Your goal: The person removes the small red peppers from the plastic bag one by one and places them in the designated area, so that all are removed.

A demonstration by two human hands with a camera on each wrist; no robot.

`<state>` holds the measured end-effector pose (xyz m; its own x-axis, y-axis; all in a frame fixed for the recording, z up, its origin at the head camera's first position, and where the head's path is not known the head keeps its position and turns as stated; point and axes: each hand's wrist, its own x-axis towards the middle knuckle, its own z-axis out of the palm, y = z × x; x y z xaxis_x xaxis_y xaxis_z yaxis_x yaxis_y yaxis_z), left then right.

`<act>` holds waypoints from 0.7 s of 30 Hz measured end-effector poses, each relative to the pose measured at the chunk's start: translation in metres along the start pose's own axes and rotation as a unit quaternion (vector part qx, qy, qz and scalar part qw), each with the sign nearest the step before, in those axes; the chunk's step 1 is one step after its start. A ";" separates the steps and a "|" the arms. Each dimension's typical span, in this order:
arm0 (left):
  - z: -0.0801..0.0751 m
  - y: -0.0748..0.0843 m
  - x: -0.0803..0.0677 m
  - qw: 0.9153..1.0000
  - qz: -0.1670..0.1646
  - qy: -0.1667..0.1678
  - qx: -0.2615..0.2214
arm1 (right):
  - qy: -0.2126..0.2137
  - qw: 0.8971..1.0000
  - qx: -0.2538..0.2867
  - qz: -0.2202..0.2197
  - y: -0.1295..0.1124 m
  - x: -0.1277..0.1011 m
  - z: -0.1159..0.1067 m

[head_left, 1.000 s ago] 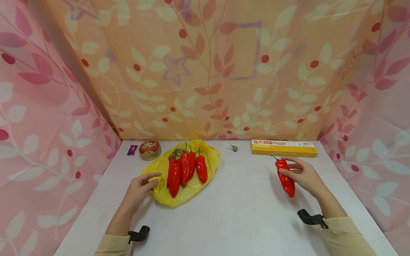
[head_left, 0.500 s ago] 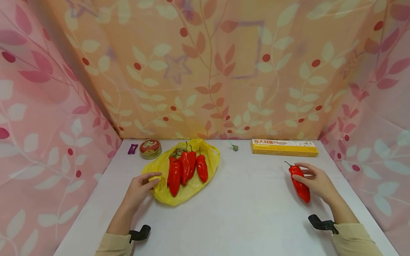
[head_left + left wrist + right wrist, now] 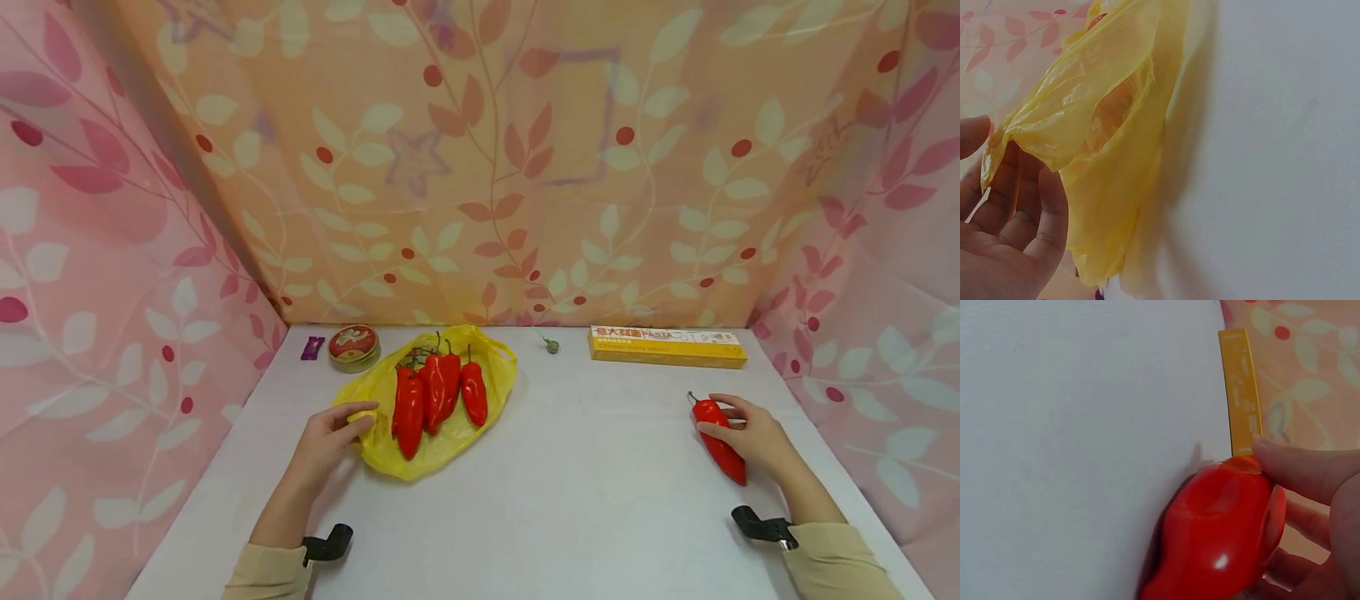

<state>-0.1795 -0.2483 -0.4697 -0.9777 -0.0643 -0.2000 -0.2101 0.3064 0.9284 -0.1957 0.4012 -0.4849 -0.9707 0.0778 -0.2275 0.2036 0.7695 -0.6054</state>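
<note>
Right hand, fingers clamped on a red pepper, left hand, fingers pinching a yellow bag bearing more peppers

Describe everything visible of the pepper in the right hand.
The red pepper is long and glossy, with a thin, curved dark stem at its far end and a tapered tip at its near end. The right hand grips it between thumb and fingers. It slants, nearer than the pasta box, at the white table's right; contact with the table is unclear.
</note>
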 end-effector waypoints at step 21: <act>0.001 0.001 0.001 1.000 -0.003 -0.001 0.001 | 0.042 0.998 0.000 -0.043 -0.015 -0.006 -0.008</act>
<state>-0.1807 -0.2471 -0.4698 -0.9763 -0.0635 -0.2071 -0.2166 0.3073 0.9266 -0.1934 0.3943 -0.4687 -0.9918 0.0636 -0.1105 0.1188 0.7758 -0.6197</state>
